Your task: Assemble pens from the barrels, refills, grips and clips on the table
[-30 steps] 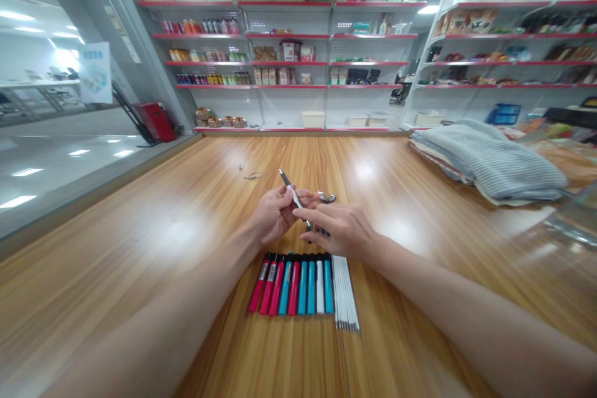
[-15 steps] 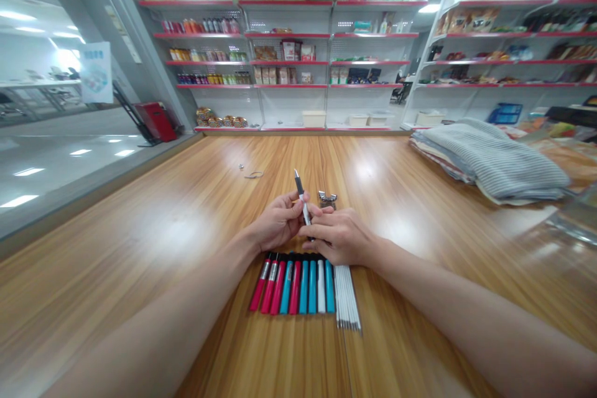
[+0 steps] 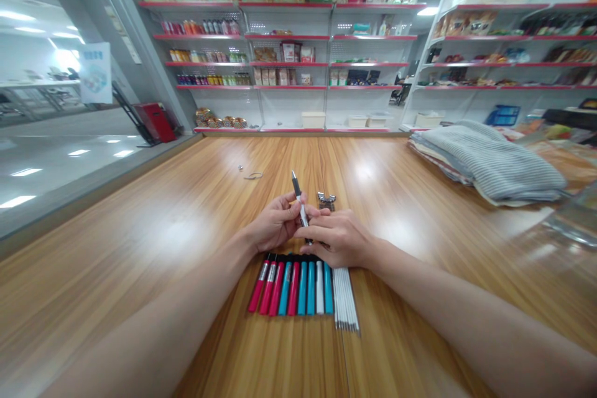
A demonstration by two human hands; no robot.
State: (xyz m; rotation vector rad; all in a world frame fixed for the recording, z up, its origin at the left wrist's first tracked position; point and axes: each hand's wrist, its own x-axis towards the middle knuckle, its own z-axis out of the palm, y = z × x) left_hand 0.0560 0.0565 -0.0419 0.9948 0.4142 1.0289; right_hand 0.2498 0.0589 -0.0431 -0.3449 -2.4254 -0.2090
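White-and-red metal shelving (image 3: 291,101) fills 12 o'clock, past a glossy wood-grain table (image 3: 163,217). Mid-table, the left hand (image 3: 274,224) has its fingers clamped on a slim black-and-white pen (image 3: 303,212), tip nearly at 12; the right hand (image 3: 342,237) pinches the lower end. Looks like fiddly end-work, so next move wants a steady left grip. Pink, turquoise and white plastic tubes (image 3: 293,289) at 6, skinny white sticks (image 3: 346,298) at 5.

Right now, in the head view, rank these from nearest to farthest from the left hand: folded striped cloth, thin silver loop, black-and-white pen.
From the left hand:
1. Black-and-white pen: in its fingers.
2. Thin silver loop: beyond it, slightly left, on the table.
3. Folded striped cloth: far to the right.
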